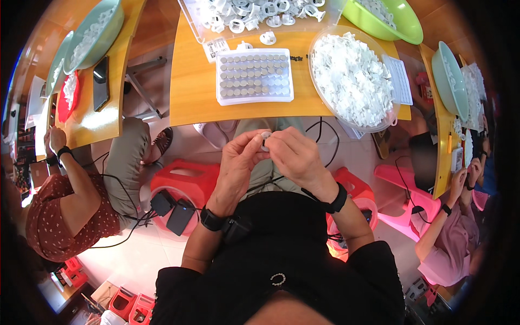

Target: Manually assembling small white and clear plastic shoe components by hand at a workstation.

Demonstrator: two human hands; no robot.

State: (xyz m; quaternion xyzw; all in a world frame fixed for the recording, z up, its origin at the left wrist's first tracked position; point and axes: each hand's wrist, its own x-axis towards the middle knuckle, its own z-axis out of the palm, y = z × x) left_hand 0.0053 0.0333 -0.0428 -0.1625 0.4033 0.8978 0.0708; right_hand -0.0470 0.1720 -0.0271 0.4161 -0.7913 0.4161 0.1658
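A small round white plastic piece (265, 142) sits between my fingertips in front of the table edge. My left hand (242, 154) pinches it from one side, and my right hand (297, 156) is closed on it from the other. Fingers cover much of the piece. Beyond my hands, a white tray (254, 99) holds rows of grey round discs, with bare slots toward its near right. To its right, a large round container (391, 120) is heaped with small white pieces (352, 73).
A clear bin (189, 21) of white ring-shaped parts stands behind the tray, near a loose part (267, 38). A green bowl (409, 27) is at far right. People work at side tables; a phone (101, 84) lies left. Red stools (187, 176) and cables flank me.
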